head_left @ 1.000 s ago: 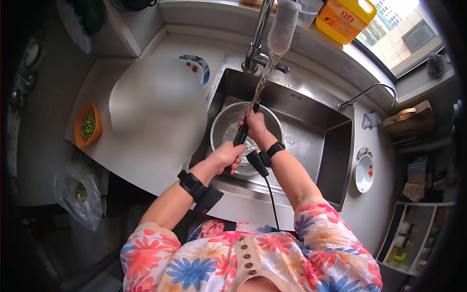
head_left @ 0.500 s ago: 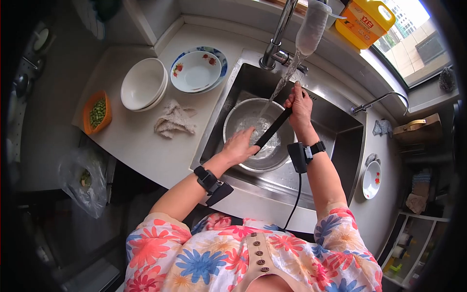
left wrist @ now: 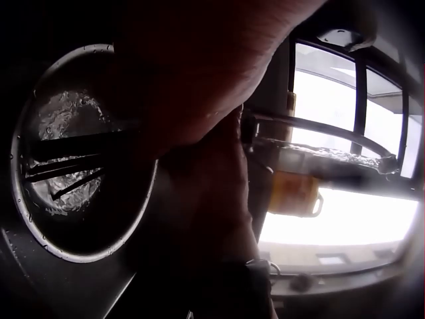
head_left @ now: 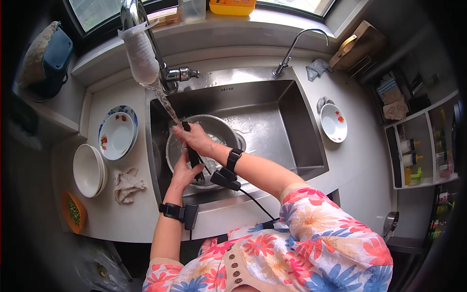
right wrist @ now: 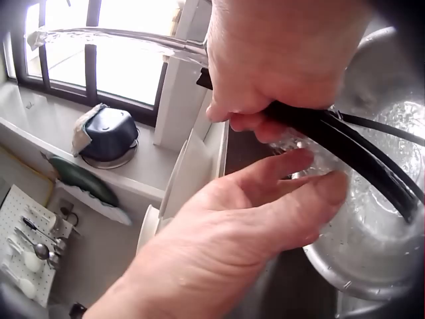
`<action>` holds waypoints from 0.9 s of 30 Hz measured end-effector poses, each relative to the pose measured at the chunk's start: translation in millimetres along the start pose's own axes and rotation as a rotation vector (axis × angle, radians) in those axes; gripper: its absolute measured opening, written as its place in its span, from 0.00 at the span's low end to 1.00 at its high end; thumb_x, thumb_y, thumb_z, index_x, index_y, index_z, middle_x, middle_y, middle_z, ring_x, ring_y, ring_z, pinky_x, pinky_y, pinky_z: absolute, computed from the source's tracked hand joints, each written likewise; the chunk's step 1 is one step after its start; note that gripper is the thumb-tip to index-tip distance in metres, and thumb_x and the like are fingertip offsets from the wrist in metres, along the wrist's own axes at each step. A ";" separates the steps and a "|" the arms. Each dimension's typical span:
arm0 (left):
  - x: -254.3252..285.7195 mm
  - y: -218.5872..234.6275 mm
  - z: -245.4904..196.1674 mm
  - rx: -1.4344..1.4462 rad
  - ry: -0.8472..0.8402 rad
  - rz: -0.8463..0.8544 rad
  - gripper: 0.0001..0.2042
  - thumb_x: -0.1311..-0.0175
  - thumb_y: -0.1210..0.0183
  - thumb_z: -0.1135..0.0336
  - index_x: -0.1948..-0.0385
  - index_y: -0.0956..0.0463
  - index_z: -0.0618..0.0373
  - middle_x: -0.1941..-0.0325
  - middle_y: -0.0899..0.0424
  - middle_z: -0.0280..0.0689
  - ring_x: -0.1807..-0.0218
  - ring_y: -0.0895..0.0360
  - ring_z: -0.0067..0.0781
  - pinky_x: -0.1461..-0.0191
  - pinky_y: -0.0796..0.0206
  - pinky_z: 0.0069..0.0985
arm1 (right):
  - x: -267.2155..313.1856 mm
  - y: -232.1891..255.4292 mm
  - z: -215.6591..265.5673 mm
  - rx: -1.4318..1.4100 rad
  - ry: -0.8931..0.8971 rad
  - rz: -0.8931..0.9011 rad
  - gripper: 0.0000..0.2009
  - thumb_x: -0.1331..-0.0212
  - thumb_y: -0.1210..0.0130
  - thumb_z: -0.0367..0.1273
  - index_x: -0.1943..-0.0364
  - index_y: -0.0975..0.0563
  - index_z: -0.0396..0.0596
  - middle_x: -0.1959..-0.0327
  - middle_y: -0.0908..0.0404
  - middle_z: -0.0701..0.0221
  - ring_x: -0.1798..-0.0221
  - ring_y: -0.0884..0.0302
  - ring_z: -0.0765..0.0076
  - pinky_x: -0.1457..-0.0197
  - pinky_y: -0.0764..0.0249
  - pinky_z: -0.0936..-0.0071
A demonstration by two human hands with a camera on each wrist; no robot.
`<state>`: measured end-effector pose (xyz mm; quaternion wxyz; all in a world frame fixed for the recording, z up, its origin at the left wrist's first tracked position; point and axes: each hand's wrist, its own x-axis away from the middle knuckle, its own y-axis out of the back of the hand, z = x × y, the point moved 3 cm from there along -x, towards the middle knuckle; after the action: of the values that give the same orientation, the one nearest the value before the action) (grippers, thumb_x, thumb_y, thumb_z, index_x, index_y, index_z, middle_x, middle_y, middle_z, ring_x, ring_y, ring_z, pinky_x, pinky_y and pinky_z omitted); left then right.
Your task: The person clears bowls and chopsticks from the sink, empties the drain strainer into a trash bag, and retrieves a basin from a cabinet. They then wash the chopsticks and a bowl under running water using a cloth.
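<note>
A bundle of black chopsticks [head_left: 193, 158] slants over a round metal basin [head_left: 221, 136] in the sink. My right hand [head_left: 197, 140] grips its upper part, fingers curled round it in the right wrist view. Just below, my left hand [head_left: 182, 174] is held with thumb and fingers spread apart beside the bundle. Water [head_left: 168, 104] runs from the tap onto the right hand and the chopsticks. The loose lower ends of the chopsticks [left wrist: 73, 143] fan out above the water in the left wrist view.
A white mesh sleeve [head_left: 141, 56] covers the tap spout. Left of the sink [head_left: 262, 112] are stacked white bowls [head_left: 87, 170], patterned plates [head_left: 116, 136], a crumpled cloth [head_left: 127, 185] and an orange basket of green beans [head_left: 73, 214]. A flowered bowl [head_left: 333, 122] stands on the right.
The head view has turned to the right. The hands and the chopsticks have swung from a wide slant to a steeper one, with the right hand now under the stream.
</note>
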<state>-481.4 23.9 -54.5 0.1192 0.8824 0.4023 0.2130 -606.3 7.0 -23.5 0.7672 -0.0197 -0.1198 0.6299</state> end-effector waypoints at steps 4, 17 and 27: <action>-1.9 -4.8 -3.5 0.233 0.062 0.064 0.25 0.51 0.38 0.66 0.50 0.35 0.64 0.59 0.25 0.37 0.57 0.29 0.26 0.51 0.39 0.22 | -12.1 20.9 13.1 -0.378 -0.084 -0.071 0.17 0.46 0.44 0.45 0.79 0.31 0.48 0.84 0.35 0.77 0.82 0.38 0.79 0.75 0.33 0.73; 36.6 -12.3 -25.1 0.711 0.449 0.342 0.07 0.39 0.48 0.63 0.71 0.34 0.55 0.83 0.32 0.31 0.84 0.34 0.22 0.81 0.39 0.22 | 4.1 158.7 29.4 0.385 -0.239 -0.156 0.18 0.50 0.44 0.36 0.58 0.26 0.38 0.70 0.22 0.68 0.73 0.25 0.76 0.74 0.27 0.75; 47.7 -27.7 -11.1 1.047 0.650 0.235 0.08 0.37 0.50 0.62 0.70 0.33 0.55 0.81 0.31 0.33 0.83 0.33 0.26 0.79 0.36 0.28 | 38.2 475.0 96.1 1.204 -0.408 -1.028 0.22 0.46 0.54 0.39 0.43 0.35 0.65 0.42 0.32 0.71 0.41 0.37 0.52 0.41 0.39 0.53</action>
<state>-476.9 78.5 -41.9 -0.4817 0.7521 0.3692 0.2569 -1076.4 130.4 -10.2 0.8024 0.5683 0.1079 0.1468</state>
